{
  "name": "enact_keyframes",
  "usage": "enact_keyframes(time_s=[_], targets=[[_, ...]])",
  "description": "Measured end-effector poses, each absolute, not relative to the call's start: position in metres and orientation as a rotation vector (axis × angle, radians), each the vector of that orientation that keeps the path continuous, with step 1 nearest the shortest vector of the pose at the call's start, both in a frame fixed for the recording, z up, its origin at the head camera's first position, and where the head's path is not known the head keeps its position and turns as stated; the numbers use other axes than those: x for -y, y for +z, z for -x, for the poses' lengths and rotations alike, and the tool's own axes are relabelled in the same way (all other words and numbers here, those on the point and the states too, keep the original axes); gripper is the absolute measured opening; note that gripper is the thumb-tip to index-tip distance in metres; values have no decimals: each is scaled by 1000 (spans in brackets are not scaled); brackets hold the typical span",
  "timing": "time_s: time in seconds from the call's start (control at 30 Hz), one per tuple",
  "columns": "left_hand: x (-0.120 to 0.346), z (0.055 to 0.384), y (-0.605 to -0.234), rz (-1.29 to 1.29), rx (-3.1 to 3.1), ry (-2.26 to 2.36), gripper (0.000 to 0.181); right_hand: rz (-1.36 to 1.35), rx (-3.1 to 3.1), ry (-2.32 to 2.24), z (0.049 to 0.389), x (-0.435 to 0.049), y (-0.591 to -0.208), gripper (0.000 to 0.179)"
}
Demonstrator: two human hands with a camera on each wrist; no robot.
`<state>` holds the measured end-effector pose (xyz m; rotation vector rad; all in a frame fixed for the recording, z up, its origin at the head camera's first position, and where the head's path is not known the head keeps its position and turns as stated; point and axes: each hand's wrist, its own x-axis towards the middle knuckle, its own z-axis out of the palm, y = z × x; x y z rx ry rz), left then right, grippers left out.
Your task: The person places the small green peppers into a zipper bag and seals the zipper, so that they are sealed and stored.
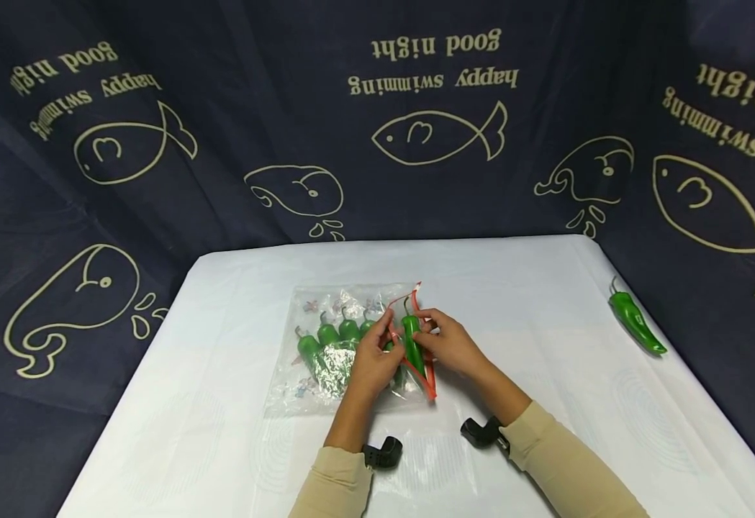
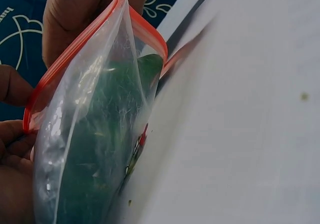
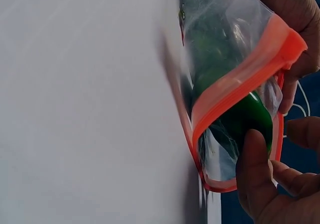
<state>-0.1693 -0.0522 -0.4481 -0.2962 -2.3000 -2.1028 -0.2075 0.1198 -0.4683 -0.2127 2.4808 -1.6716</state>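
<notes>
A clear zip bag with a red zip edge lies on the table, its mouth spread toward the right. Inside it several green chili peppers lie side by side. My left hand pinches the bag's rim, thumb and fingers at the red strip. My right hand grips another green chili pepper at the bag's mouth, its stem pointing away from me. In the right wrist view, the thumb presses on this pepper, which is partly within the opening.
One more green chili pepper lies by itself near the table's right edge. White cloth covers the table. A dark curtain with fish and whale drawings hangs behind and along both sides.
</notes>
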Motion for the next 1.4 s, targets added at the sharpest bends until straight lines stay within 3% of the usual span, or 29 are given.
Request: enact_keyframes(time_s=[1.13, 1.4], targets=[[50, 168, -444, 325, 2273, -2109, 70, 11, -1748, -1997, 200, -112, -470, 51], [50, 168, -444, 285, 2299, -2145, 71, 114, -1841, -1953, 202, -120, -469, 55]])
